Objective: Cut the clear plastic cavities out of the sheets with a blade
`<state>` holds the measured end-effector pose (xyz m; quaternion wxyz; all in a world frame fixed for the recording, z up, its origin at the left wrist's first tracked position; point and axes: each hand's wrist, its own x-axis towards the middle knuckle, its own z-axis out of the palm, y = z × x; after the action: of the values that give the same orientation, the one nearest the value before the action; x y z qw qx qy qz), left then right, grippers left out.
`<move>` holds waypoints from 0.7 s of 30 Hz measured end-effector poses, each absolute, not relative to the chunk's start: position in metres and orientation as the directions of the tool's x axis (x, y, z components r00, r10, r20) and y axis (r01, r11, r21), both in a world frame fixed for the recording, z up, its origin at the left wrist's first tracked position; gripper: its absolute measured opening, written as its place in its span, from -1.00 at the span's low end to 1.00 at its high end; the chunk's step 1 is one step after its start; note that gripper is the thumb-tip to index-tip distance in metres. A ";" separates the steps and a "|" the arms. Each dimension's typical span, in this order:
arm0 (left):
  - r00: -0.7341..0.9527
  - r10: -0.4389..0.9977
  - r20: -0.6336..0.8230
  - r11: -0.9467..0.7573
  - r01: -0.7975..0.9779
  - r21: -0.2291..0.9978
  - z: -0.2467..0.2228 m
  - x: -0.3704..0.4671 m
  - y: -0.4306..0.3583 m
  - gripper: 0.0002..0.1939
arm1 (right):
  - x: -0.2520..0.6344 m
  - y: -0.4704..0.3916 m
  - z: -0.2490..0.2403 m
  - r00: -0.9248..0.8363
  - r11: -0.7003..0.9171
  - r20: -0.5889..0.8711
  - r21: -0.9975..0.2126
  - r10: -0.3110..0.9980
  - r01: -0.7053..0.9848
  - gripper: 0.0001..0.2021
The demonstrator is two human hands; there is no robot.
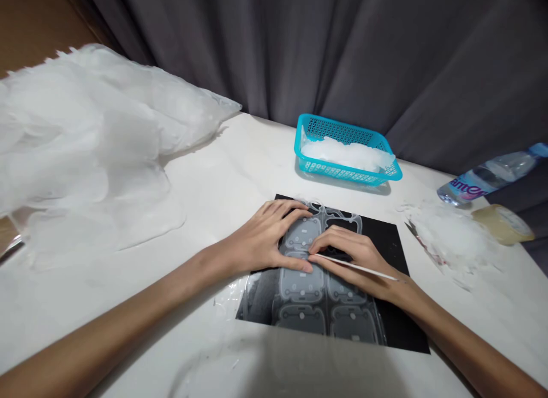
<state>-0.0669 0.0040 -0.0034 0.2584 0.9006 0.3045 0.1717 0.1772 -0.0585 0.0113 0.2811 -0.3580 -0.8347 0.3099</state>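
A translucent molded sheet (pixel 302 284) with several rounded-rectangle shapes lies on a black mat (pixel 391 255). My left hand (pixel 272 232) rests on the sheet's left side, thumb and fingers spread around one of the shapes. My right hand (pixel 353 252) is closed around a thin white stick-like tool (pixel 363 268), its fingertips down on the sheet beside my left thumb. The tool's working tip is hidden under the fingers. Loose curled strips (pixel 353 218) of clear material lie at the sheet's far edge.
A big pile of translucent white sheets (pixel 85 129) covers the left. At the back stands a blue basket (pixel 349 172) holding white pieces. To the right are clear scraps (pixel 458 238), pointed metal scissors or tweezers (pixel 422 241), a tape roll (pixel 500 224) and a tilted-looking water bottle (pixel 488 178).
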 end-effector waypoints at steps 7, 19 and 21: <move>0.761 0.624 0.177 -0.707 0.453 0.542 -0.005 -0.067 0.005 -0.11 | 0.176 -0.060 0.004 -0.618 0.663 0.348 -0.632 0.705 0.401 -0.92; 0.799 0.587 0.127 -0.732 0.457 0.505 0.000 -0.066 0.004 -0.11 | 0.174 -0.060 -0.011 -0.678 0.838 0.500 -0.397 0.539 0.374 -0.84; 0.802 0.585 0.119 -0.730 0.457 0.509 0.000 -0.066 0.004 -0.11 | 0.175 -0.061 -0.011 -0.679 0.838 0.495 -0.369 0.543 0.401 -0.83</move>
<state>-0.0664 0.0040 0.0000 0.2342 0.9199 0.2833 0.1369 0.1752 -0.0612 -0.0113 0.3053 -0.2596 -0.9088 0.1160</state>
